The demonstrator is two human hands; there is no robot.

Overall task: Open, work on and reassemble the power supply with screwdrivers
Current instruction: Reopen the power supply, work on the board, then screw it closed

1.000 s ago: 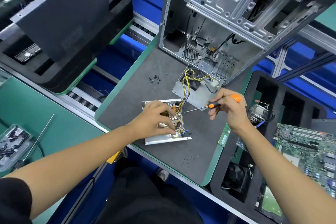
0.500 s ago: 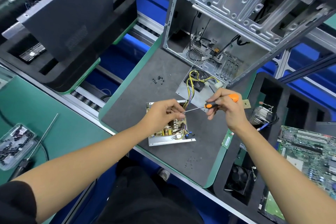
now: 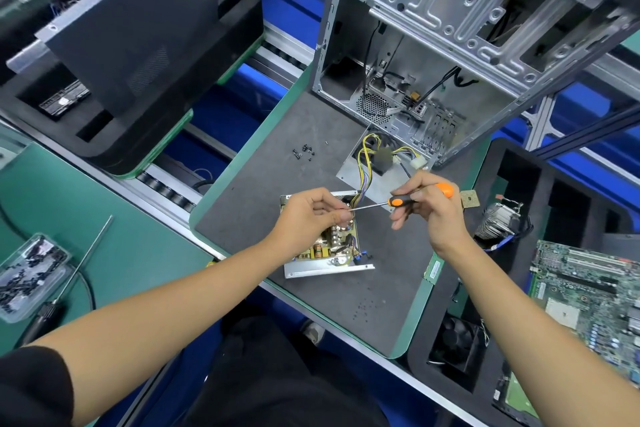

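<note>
Right hand (image 3: 431,210): we grip the orange screwdriver (image 3: 408,199), its tip reaching our left fingers.
Left hand (image 3: 311,218): fingertips pinched at the tip; whether on a screw, we cannot tell.
Power supply (image 3: 329,246): under our hands, open, board exposed.
Cover (image 3: 377,166): behind the power supply, off.
Left to do: closing, we judge.
Loose screws (image 3: 304,151): behind the power supply.
PC case (image 3: 450,45): behind the power supply, clear of our hands.

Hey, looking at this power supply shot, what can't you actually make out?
Head view only:
- Tip of the orange-and-black screwdriver: hidden behind the left hand.
- Whether the left fingers pinch a screw: too small.
- Open silver power supply: board partly covered by that hand.
- Right hand: hides the screwdriver's grip.
</note>
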